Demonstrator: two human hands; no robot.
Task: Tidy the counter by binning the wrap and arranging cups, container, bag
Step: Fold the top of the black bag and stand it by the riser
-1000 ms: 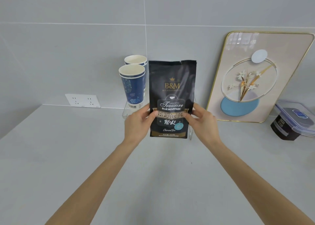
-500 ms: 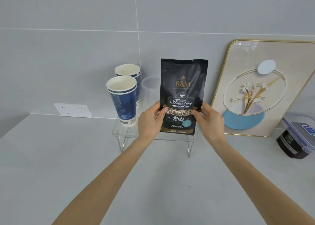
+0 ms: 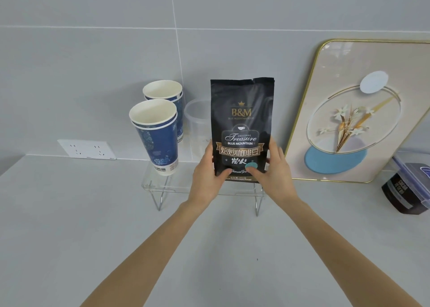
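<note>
A black coffee bag stands upright on the right half of a clear acrylic shelf against the wall. My left hand grips the bag's lower left edge and my right hand grips its lower right edge, thumbs across the front. Two stacks of blue paper cups stand on the shelf's left side, one in front and one behind. A clear plastic container sits behind the bag, partly hidden by it.
A gold-framed flower picture leans on the wall to the right. A dark lidded box sits at the far right edge. A white wall socket is at the left. Grey counter spreads in front.
Both hands have carried the bag forward and set its base down on the clear shelf. My thumbs have slid lower on its front.
</note>
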